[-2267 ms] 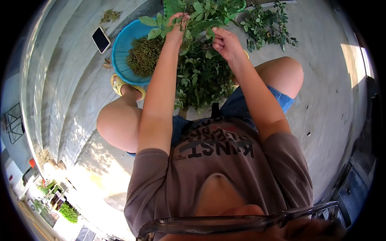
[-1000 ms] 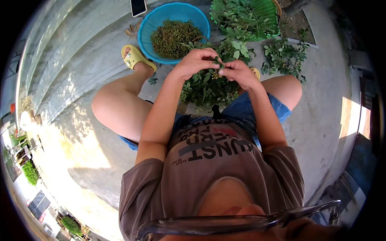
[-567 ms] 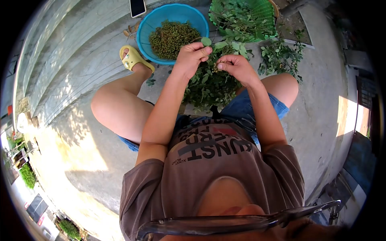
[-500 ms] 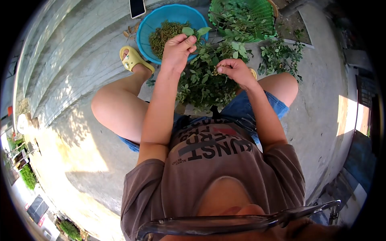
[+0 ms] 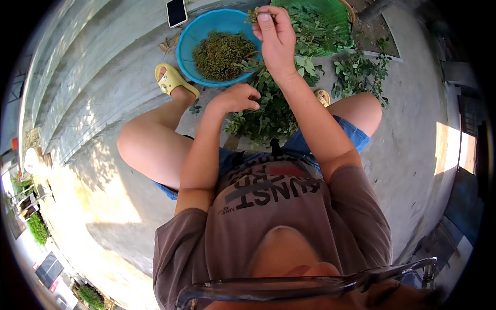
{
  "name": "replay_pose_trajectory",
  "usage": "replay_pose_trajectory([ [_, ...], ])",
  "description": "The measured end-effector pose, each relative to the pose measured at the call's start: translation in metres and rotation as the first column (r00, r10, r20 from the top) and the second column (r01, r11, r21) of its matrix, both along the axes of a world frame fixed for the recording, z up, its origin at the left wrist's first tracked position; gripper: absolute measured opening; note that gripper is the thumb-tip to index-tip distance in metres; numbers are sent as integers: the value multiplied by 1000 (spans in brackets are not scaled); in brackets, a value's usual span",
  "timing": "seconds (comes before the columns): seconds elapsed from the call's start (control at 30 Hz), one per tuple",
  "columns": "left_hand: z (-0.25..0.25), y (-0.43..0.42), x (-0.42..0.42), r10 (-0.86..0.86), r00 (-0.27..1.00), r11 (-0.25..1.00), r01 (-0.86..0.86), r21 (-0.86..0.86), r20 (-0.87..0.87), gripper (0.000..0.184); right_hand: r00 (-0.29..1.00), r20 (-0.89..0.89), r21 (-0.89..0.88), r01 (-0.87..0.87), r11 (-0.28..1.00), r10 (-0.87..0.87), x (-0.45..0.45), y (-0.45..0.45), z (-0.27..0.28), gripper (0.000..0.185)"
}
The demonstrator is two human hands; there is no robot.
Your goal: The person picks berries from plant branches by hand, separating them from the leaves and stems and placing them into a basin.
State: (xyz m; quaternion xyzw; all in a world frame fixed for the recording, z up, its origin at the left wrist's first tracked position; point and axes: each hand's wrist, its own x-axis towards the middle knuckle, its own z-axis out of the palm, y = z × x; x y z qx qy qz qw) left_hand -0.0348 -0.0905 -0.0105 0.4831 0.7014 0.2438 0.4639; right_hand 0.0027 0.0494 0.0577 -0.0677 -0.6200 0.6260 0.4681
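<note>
My right hand (image 5: 278,44) is raised over the far right rim of the blue basin (image 5: 186,39), pinching a small greenish cluster (image 5: 252,16) between thumb and fingers. Inside the basin lies a heap of similar brownish-green clusters (image 5: 222,56). Nearer my body, my left hand (image 5: 235,99) hovers beside the leafy branches (image 5: 268,111) between my legs, thumb and fingers apart and nothing visible in them. Part of the branch pile is hidden beneath my right forearm.
A green basket (image 5: 338,23) holding leafy stems stands at the far right of the basin. More leafy branches (image 5: 361,75) lie on the concrete to the right. A phone (image 5: 176,13) rests beyond the basin's left side, and dry leaves (image 5: 168,44) lie near it.
My right hand has moved forward and left to the basin with the cluster. My left hand has let go of the green leaves and come back from the basin toward my body.
</note>
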Motion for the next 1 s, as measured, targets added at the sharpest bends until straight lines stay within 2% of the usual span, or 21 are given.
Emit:
replay_pose_trajectory([
  [0.07, -21, 5, 11, -150, 986, 982, 140, -123, -72, 32, 987, 40, 293, 139, 946, -158, -44, -7, -18, 17],
  [0.1, -36, 5, 14, -168, 983, 979, 159, -126, -71, 32, 982, 113, 405, 94, 909, -152, -57, -16, -24, 29],
  [0.13, -52, 3, 15, -161, 986, 986, 159, -43, -42, 35, 911, 371, 402, 15, 916, -178, -67, -29, -38, 40],
  [0.17, -67, 3, 16, -156, 988, 987, 156, 40, -12, 37, 825, 503, 473, -14, 881, -257, -73, -37, -50, 47],
  [0.23, -81, 4, 21, -131, 991, 991, 131, 13, 35, 43, 831, 493, 507, -33, 861, -259, -63, -50, -54, 45],
  [0.27, -84, 3, 22, -62, 998, 996, 63, 66, -17, 45, 826, 498, 507, -29, 861, -265, -54, -50, -55, 45],
  [0.3, -87, 4, 24, 16, 998, 992, -8, 125, -63, 48, 887, 424, 513, -72, 855, -180, -39, -48, -54, 41],
  [0.33, -81, 7, 26, 16, 998, 992, -10, 124, -54, 48, 933, 348, 520, -116, 846, -86, -23, -45, -55, 37],
  [0.4, -71, 13, 23, 206, 978, 972, -201, 123, -34, 51, 937, 330, 342, -235, 910, 119, 16, -40, -55, 22],
  [0.43, -94, 16, 17, 208, 978, 971, -203, 123, -33, 51, 940, 316, 344, -244, 907, 133, 39, -35, -57, 16],
  [0.47, -137, 19, 7, 200, 973, 979, -195, 56, -118, 49, 941, 302, 347, -254, 903, 149, 61, -28, -62, 11],
  [0.53, -116, 27, 11, 147, 958, 967, -191, -166, -244, 37, 909, 396, 315, -267, 911, 129, 101, -13, -81, 10],
  [0.57, -108, 28, 13, 149, 958, 967, -193, -166, -244, 37, 851, 508, 185, -257, 949, 131, 117, -3, -97, 13],
  [0.6, -104, 29, 14, 168, 976, 965, -192, -180, -142, 33, 724, 684, 30, -151, 988, 90, 127, 10, -112, 18],
  [0.63, -102, 30, 16, 185, 982, 963, -189, -193, -40, 29, 565, 805, 238, -28, 971, -180, 134, 30, -131, 22],
  [0.67, -103, 33, 20, 182, 981, 958, -191, -215, -59, 25, 536, 762, 414, 29, 910, -364, 137, 48, -142, 23],
  [0.7, -105, 35, 23, 183, 981, 956, -192, -222, -60, 25, 482, 646, 653, 51, 755, -591, 139, 71, -178, 19],
  [0.87, -114, 41, 27, 113, 990, 964, -129, -233, -78, 26, 361, 664, 707, -18, 707, -655, 117, 121, -184, 25],
  [0.93, -105, 42, 28, 106, 990, 966, -125, -225, -93, 28, 184, 651, 754, -275, 597, -737, 106, 129, -197, 34],
  [0.97, -99, 42, 30, 119, 990, 968, -134, -215, -79, 28, 187, 647, 757, -275, 593, -739, 104, 133, -202, 34],
  [1.0, -94, 44, 31, 133, 989, 970, -143, -199, -67, 28, 185, 735, 673, -317, 668, -653, 101, 138, -208, 36],
])
